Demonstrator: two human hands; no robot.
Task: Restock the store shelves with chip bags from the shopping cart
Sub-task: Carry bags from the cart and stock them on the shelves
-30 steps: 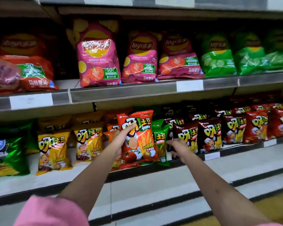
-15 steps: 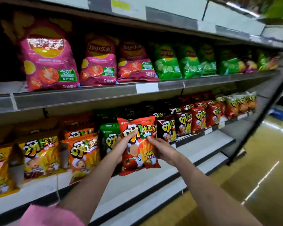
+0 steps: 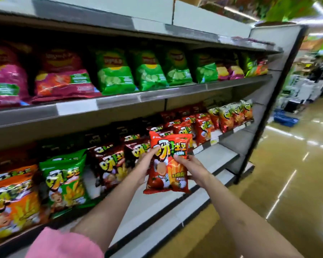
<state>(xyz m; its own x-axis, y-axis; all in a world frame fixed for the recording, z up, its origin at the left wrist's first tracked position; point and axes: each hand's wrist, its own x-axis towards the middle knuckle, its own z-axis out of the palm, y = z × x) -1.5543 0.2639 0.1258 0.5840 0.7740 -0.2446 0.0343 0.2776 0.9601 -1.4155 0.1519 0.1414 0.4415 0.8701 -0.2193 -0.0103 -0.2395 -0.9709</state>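
My left hand [image 3: 145, 165] and right hand [image 3: 191, 168] both grip one red chip bag [image 3: 167, 162], upright, in front of the lower shelf [image 3: 215, 158], not yet placed. Matching red row [image 3: 196, 125] sits far right (cart unseen, remaining stock unknown).

Both bare forearms reach forward. The left hand [image 3: 145, 167] curls its fingers [image 3: 153, 152] round the left edge of a bag [image 3: 168, 164]; the right hand [image 3: 191, 169] clasps its right side, thumb in front.
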